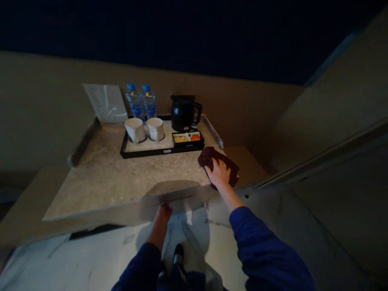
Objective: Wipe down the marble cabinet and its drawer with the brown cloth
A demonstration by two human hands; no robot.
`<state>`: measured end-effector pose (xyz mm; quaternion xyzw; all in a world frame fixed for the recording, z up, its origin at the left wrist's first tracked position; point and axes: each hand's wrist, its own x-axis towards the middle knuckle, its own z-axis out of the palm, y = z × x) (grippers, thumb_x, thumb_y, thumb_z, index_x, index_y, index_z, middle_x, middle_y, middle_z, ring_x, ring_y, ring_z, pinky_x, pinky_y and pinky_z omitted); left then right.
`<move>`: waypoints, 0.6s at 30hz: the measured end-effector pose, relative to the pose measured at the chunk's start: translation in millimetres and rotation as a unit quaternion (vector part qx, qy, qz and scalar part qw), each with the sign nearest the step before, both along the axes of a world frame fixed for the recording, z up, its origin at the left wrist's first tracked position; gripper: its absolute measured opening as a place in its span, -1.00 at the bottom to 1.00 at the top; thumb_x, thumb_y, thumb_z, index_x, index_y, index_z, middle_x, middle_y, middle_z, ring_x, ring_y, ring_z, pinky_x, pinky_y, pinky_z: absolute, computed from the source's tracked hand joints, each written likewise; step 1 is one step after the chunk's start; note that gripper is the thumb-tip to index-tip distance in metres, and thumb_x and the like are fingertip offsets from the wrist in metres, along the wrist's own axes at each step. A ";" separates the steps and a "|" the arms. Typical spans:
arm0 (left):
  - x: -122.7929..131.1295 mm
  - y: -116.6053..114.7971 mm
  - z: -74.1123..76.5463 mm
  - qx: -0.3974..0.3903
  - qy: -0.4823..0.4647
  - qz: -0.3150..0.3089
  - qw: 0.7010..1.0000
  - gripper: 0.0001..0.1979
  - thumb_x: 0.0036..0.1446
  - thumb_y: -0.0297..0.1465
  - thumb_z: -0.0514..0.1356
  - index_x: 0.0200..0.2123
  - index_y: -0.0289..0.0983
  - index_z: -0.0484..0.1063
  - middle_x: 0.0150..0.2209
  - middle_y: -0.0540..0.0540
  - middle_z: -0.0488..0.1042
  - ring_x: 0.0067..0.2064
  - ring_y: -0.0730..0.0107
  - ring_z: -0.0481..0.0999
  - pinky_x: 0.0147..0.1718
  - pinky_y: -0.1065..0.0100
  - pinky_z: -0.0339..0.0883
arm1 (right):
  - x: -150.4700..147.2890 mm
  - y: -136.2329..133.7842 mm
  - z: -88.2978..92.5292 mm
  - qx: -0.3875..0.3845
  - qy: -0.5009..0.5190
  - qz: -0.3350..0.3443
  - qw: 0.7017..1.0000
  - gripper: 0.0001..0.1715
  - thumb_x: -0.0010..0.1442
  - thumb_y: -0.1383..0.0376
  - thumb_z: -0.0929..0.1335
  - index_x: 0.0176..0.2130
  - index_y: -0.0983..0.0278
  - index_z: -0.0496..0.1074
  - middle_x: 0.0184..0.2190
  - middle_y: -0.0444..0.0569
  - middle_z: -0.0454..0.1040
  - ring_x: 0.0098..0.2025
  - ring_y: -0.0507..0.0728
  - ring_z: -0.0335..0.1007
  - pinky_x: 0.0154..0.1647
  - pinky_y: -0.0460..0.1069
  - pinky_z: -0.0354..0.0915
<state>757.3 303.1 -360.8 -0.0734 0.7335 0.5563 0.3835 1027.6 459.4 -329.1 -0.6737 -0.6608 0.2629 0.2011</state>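
Note:
My right hand [218,173] presses a dark maroon cloth [233,166] against the counter's right front corner. Its fingers are curled into the cloth, part of which hangs over the edge. Lower down, my left hand [164,211] is closed just in front of the counter's front face; shadow hides whether it holds anything. A black-rimmed tray [145,154] lies on the stone-look counter [103,178]. On it stand two white cups [135,128], a black kettle [181,115] and a small black box [188,139] of yellow and orange packets.
Two water bottles [149,101] with blue caps stand behind the cups. A pale sheet [106,103] leans at the back left. Raised rails [212,131] edge the counter's sides. Walls close in behind and at the right; a pale marbled floor [75,258] lies below.

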 end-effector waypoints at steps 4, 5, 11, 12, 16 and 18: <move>3.2 -1.6 -5.0 0.004 -0.019 0.040 0.999 -0.76 0.24 -0.28 0.14 -0.36 -0.36 0.33 -0.53 0.09 0.23 -0.59 0.64 0.13 -0.62 0.52 0.12 | -0.2 0.3 -1.8 0.013 -0.016 0.006 1.000 -0.34 0.29 -0.02 0.19 0.27 0.19 0.16 0.23 0.16 0.19 0.24 0.35 0.09 0.16 0.31 0.09; 4.3 -2.0 -5.2 0.008 -0.019 0.044 0.999 -0.75 0.24 -0.26 0.14 -0.35 -0.36 0.34 -0.52 0.08 0.25 -0.58 0.63 0.15 -0.61 0.52 0.14 | 0.0 0.5 -2.5 0.012 -0.018 0.007 1.000 -0.34 0.29 -0.02 0.19 0.27 0.19 0.16 0.23 0.15 0.20 0.23 0.34 0.10 0.15 0.30 0.10; 8.0 -4.8 -4.0 0.028 -0.025 0.044 0.998 -0.72 0.23 -0.21 0.14 -0.25 -0.36 0.37 -0.41 0.01 0.36 -0.50 0.58 0.29 -0.53 0.47 0.26 | 0.7 4.5 -7.2 0.018 -0.040 0.004 0.999 -0.34 0.29 -0.02 0.20 0.27 0.18 0.16 0.21 0.13 0.22 0.21 0.34 0.14 0.14 0.28 0.13; 8.3 -6.0 -4.3 0.028 -0.026 0.045 0.998 -0.73 0.23 -0.22 0.14 -0.24 -0.36 0.37 -0.41 0.01 0.36 -0.50 0.58 0.29 -0.53 0.47 0.26 | 0.9 5.2 -7.7 0.017 -0.043 0.005 0.999 -0.35 0.29 -0.02 0.20 0.27 0.17 0.16 0.21 0.12 0.23 0.21 0.34 0.15 0.14 0.27 0.14; 12.5 -16.1 -5.7 0.028 -0.026 0.052 0.998 -0.78 0.24 -0.27 0.13 -0.23 -0.35 0.35 -0.40 0.02 0.35 -0.53 0.61 0.23 -0.58 0.51 0.18 | 2.1 6.0 -8.1 0.015 -0.044 0.010 0.999 -0.35 0.29 -0.01 0.21 0.26 0.18 0.16 0.22 0.11 0.23 0.19 0.34 0.17 0.12 0.26 0.16; 16.5 -22.6 -4.8 0.028 -0.027 0.054 0.998 -0.80 0.24 -0.30 0.13 -0.23 -0.35 0.34 -0.40 0.02 0.34 -0.55 0.63 0.19 -0.60 0.52 0.14 | 2.7 5.7 -8.2 0.016 -0.046 0.010 0.999 -0.35 0.28 -0.01 0.21 0.26 0.18 0.16 0.21 0.11 0.23 0.18 0.34 0.18 0.11 0.25 0.17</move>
